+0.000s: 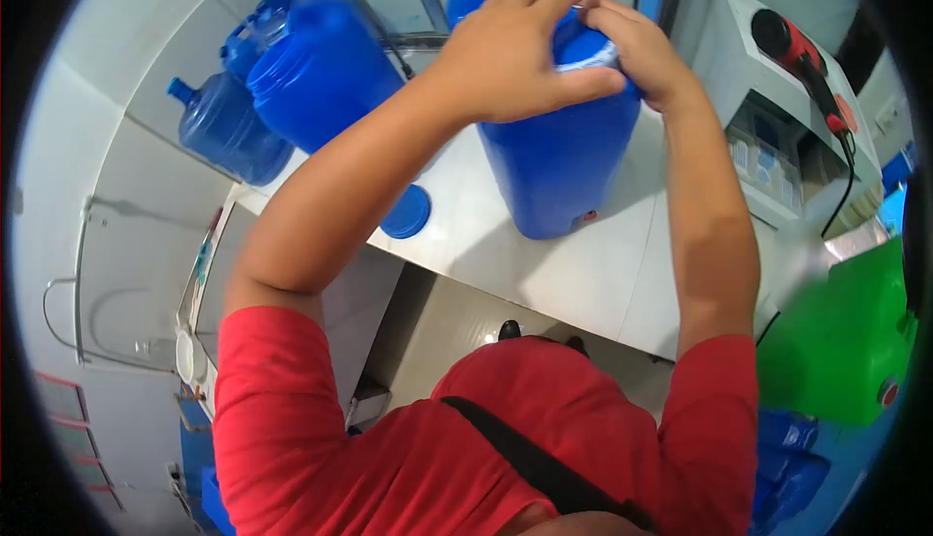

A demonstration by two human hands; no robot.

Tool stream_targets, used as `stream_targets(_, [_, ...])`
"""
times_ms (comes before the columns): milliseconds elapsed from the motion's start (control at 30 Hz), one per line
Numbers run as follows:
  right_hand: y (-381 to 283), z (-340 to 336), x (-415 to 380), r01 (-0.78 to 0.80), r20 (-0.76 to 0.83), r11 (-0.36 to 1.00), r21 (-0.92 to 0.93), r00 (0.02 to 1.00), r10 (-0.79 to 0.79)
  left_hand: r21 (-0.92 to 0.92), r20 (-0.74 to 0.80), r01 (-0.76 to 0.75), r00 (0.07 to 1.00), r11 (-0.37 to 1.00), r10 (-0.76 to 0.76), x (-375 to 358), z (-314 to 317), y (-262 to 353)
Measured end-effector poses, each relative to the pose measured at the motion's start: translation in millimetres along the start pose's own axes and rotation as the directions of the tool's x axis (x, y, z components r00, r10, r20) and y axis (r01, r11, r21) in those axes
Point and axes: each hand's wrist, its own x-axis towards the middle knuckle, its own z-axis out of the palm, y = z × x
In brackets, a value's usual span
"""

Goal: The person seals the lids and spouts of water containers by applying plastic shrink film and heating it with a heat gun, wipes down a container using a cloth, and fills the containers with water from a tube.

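Eight entries, largest first; clock face centred on the view.

1. Worktop (583,283): white, smooth, carrying most of the items.
2. Cabinet (714,79), 2 o'clock: small packets or parts behind its window (not identifiable); red-and-black dryer-like tool (797,60) on top.
3. Blue jug (559,167), 1 o'clock, upright on the worktop. Judged stiff-walled plastic, hard to dent; weight uncertain, as the opaque wall hides any contents. Sides look slick, so a wet palm might slide. Best hold: one palm bracing the shoulder, the other on the cap rim.
4. Green container (836,342), between 3 and 4 o'clock: opaque, contents unseen.
5. Wide-necked blue container (326,84), 11 o'clock: threaded neck, interior not visible.
6. Water bottle (228,133), 10 o'clock: translucent, blue stopper; any fill level unreadable.
7. Hands: left hand (510,55) and right hand (651,60) together, both clamped about the white-edged blue cap (586,47) atop the jug, left thumb along the near rim.
8. Loose blue lid (405,211), 10 o'clock, near centre, flat on the worktop.
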Motion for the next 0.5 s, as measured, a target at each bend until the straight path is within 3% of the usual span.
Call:
stream_targets(33, [-0.6,3.4,1.5,-0.006,-0.022,1.0,-0.004,1.0,0.006,-0.056,-0.004,-0.133,0.991,0.99,0.133,1.3,-3.5,-9.7])
stream_targets(100, [5.8,9.6,-2.5,0.098,-0.063,0.995,-0.01,0.993,-0.098,-0.097,0.009,-0.191,0.981,0.977,0.193,3.8,-4.1,-19.9])
stream_targets(133, [10.0,5.5,2.5,0.124,-0.044,0.983,-0.139,0.99,-0.131,-0.121,0.009,-0.235,0.971,0.964,0.238,4.8,-7.5,-17.1])
stream_targets(167, [16.2,3.2,1.5,0.155,-0.026,0.988,-0.022,0.987,-0.156,-0.195,0.202,-0.106,0.968,0.975,0.145,8.6,-14.5,-15.7])
stream_targets(200, [16.8,6.6,-2.7,0.189,-0.013,0.978,0.093,0.982,-0.188,-0.17,0.206,-0.098,0.969,0.981,0.133,8.5,-13.6,-17.4])
stream_targets(233, [21.0,8.8,-9.3,0.251,-0.141,0.968,-0.021,0.958,-0.251,-0.223,0.254,-0.043,0.962,0.974,0.101,8.3,-21.8,-12.3])
stream_targets(267, [43.1,6.0,-11.9,0.305,-0.15,0.95,0.071,0.944,-0.292,-0.418,0.28,0.051,0.957,0.907,0.075,9.5,-28.2,-17.9])
stream_targets(333, [85.1,11.7,-41.8,0.22,-0.394,0.974,0.058,0.901,-0.18,-0.519,0.291,0.231,0.953,0.823,-0.084,23.5,-23.1,-56.8])
stream_targets(367, [122.6,17.7,-61.5,0.042,-0.431,0.962,0.27,0.899,0.081,-0.238,0.244,0.253,0.95,0.938,-0.195,30.6,-21.6,-57.8])
stream_targets(400, [158.1,25.1,-82.5,-0.114,-0.408,0.871,0.477,0.849,0.334,0.063,0.193,0.295,0.933,0.953,-0.302,37.7,-20.3,-58.5])
stream_targets(433, [172.4,37.5,-105.4,-0.191,-0.416,0.814,0.548,0.782,0.463,0.328,0.123,-0.17,0.983,0.929,0.136,48.6,-11.9,-91.4])
stream_targets(467, [183.5,51.5,-125.7,-0.253,-0.414,0.743,0.62,0.7,0.583,0.567,0.17,-0.54,0.816,0.623,0.552,56.7,-3.2,-118.8])
stream_targets(500, [204.4,62.8,-141.0,-0.189,-0.442,0.751,0.632,0.709,0.55,0.558,0.169,-0.555,0.804,0.617,0.57,58.2,8.2,-133.6])
